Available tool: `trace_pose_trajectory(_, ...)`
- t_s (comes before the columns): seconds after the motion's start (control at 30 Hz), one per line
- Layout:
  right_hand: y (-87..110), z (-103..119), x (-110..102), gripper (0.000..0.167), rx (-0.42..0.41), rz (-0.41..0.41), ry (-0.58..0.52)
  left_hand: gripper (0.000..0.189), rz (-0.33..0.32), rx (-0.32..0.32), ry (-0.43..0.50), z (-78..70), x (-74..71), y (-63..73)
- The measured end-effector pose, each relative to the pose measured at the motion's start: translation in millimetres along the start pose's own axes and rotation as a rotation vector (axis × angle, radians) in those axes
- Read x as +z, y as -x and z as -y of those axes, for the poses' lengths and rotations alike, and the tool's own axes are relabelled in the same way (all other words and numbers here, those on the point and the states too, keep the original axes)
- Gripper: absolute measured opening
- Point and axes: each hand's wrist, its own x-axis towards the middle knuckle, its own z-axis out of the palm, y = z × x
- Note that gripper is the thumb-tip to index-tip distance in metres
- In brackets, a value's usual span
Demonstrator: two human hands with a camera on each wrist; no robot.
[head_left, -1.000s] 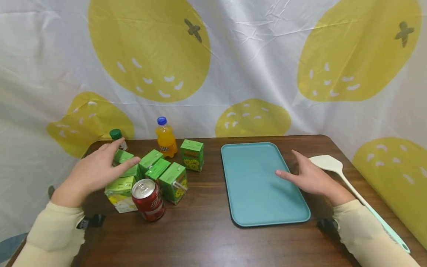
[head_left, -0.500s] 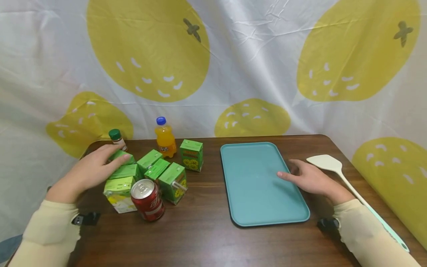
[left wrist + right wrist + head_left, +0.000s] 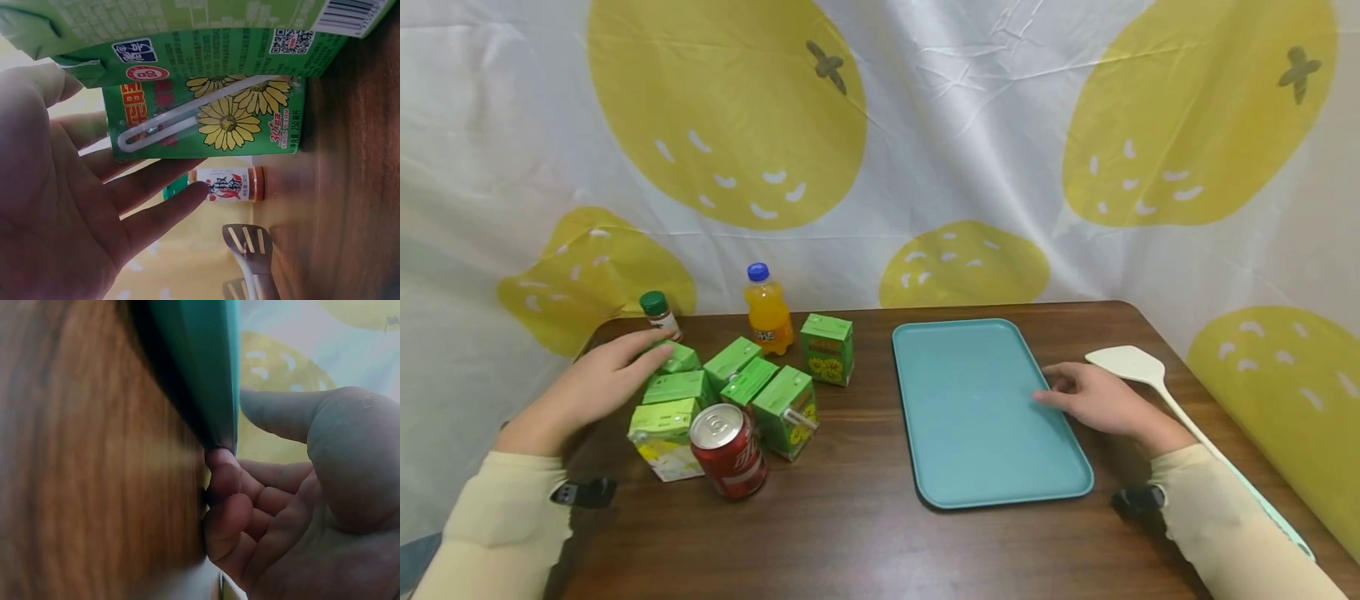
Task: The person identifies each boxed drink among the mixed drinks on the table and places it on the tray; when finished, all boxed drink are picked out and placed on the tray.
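My left hand [image 3: 597, 385], fingers extended, is at the far-left green drink carton [image 3: 681, 358] in the head view. In the left wrist view the fingers reach along that carton's end [image 3: 228, 125], which has yellow flowers and a straw. Two more cartons, a green carton [image 3: 677, 386] and a paler carton [image 3: 662, 417], stand in line nearer me. At the tray's right edge my right hand [image 3: 1093, 398] holds the rim of the teal tray [image 3: 985, 417]. The right wrist view shows curled fingers [image 3: 228, 515] under the rim and the thumb over it.
Beside the cartons stand a red soda can [image 3: 730, 454], several more green cartons [image 3: 786, 408], an orange soda bottle [image 3: 767, 317] and a green-capped seasoning bottle [image 3: 659, 315]. A white turner [image 3: 1131, 364] lies right of the tray. A slotted turner [image 3: 249, 244] shows in the left wrist view.
My left hand has lowered and drawn back left beside the far-left carton. My right hand's fingers have curled in and taken hold of the tray's right rim.
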Motion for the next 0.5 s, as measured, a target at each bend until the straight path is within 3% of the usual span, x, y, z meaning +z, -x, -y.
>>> trace_pose_trajectory(0.2,-0.5,-8.1,-0.8,0.064,-0.039,-0.006,-0.038,0.066,0.009,-0.012,0.022,2.2,-0.3,0.2)
trace_pose_trajectory(0.5,-2.1,-18.4,0.0,0.065,-0.046,0.014,-0.142,0.065,0.017,-0.027,0.056,2.3,-0.9,1.0)
